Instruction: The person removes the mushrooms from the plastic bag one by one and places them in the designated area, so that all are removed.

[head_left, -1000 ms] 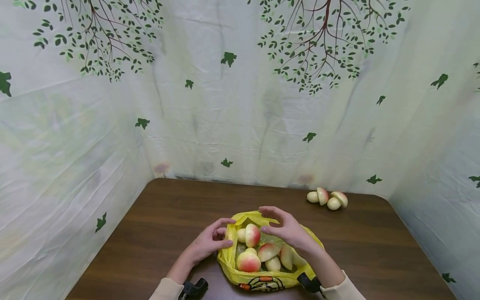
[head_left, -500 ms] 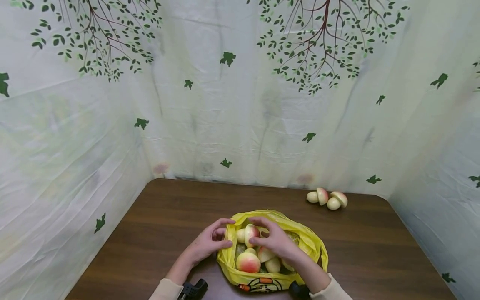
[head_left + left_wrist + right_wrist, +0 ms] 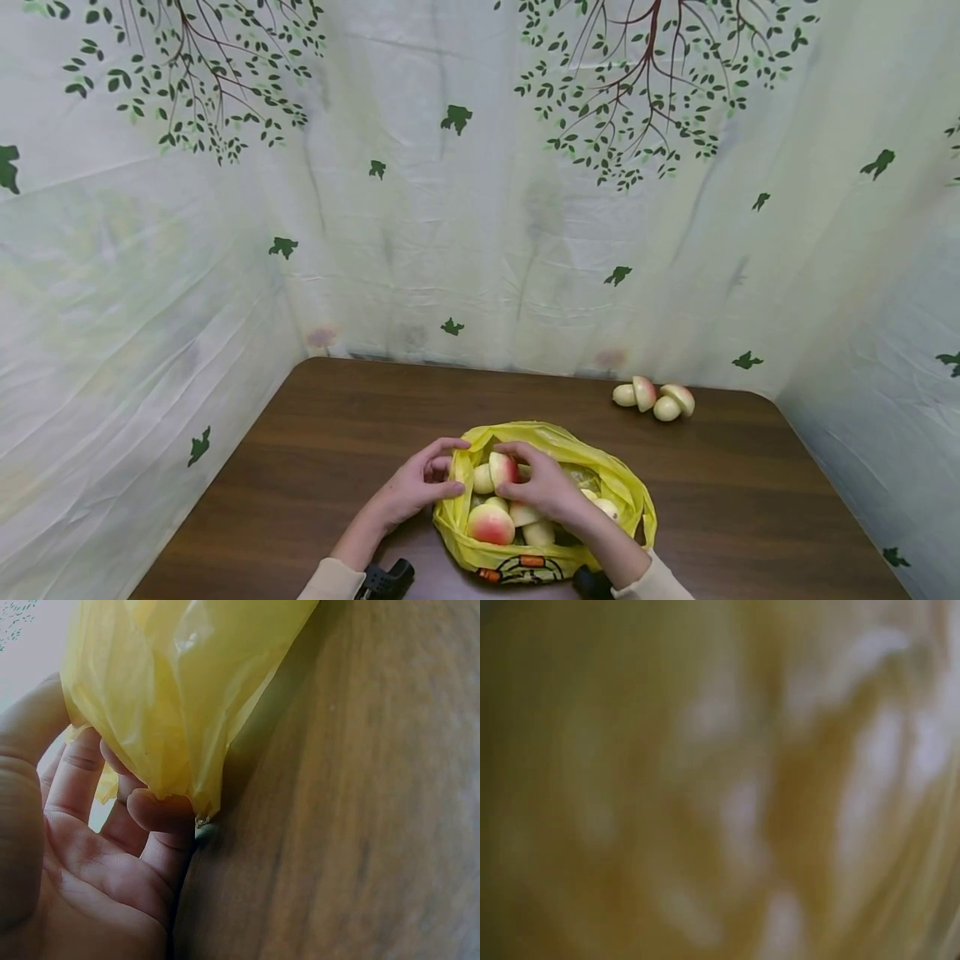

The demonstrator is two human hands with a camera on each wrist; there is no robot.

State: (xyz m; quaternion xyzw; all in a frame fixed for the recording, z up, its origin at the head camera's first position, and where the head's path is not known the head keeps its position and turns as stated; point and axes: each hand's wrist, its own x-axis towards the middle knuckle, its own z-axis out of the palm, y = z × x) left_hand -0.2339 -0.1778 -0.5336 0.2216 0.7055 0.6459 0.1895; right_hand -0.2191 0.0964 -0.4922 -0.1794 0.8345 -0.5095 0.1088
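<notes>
A yellow plastic bag (image 3: 622,475) lies open on the table, with several cream mushrooms with red-tinged caps inside. My left hand (image 3: 416,482) holds the bag's left rim; in the left wrist view, its fingers curl against the yellow plastic (image 3: 180,682). Reaching in from the right, my right hand (image 3: 546,483) has thumb and fingers around the red-tinged cap of a mushroom (image 3: 501,469) near the bag's far left side. Another mushroom (image 3: 491,525) lies nearer, cap toward me. My right hand partly covers others. Only blurred yellow plastic (image 3: 705,787) fills the right wrist view.
Two more mushrooms, one (image 3: 636,394) beside the other (image 3: 674,402), lie at the back right of the brown wooden table (image 3: 360,408). A pale curtain (image 3: 487,250) with leaf prints hangs behind and along both sides.
My right hand has moved left and down into the bag, onto the far-left mushroom. Mushrooms inside have shifted slightly, and the bag's right rim has spread. My left hand has stayed put.
</notes>
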